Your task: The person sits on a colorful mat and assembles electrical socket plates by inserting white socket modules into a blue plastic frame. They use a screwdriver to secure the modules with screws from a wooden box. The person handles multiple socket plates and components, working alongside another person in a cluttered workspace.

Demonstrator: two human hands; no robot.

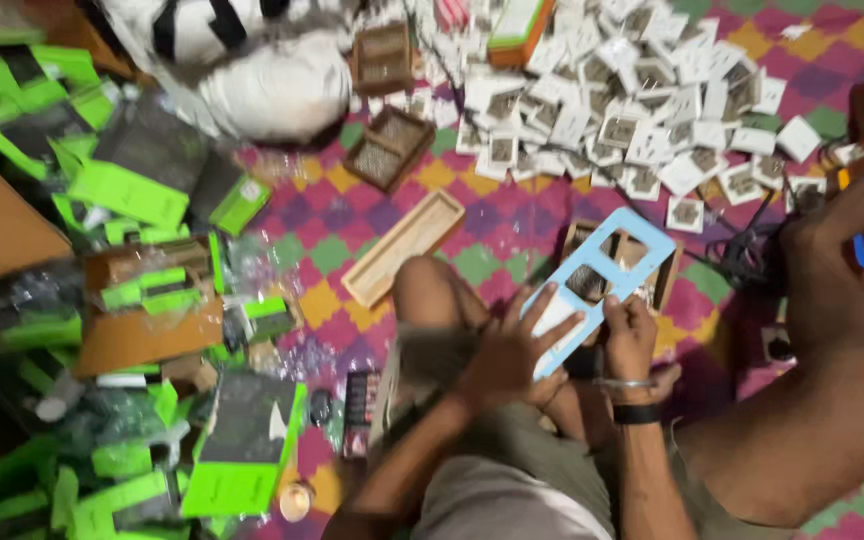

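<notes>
Chequered cloth in pink, green, yellow and purple (512,240) covers the floor, and everything lies spread on it within arm's reach of where I sit cross-legged. Largest is the drift of green-and-black cartons (142,190) heaped along the left side, some flattened, with clear wrapping among them. Far and right of centre spreads a heap of small white square switch parts (642,120), loose and overlapping, I judge as stock to draw from. Between the two lie shallow wooden trays; the long pale wooden tray (402,245) sits slantwise just beyond my knee.

Near centre, over my lap, I hold a light blue plastic frame (607,280) with square openings, tilted up toward the camera so its face shows. My left hand (507,350) grips its near left edge, fingers spread and curled round the rim, wrist bent upward. My right hand (630,335), a band on the wrist, pinches the frame's lower right part, fingers bunched close; motion blur hides exactly where.

At the right, another person's arm (832,340) reaches toward the far right edge.
</notes>
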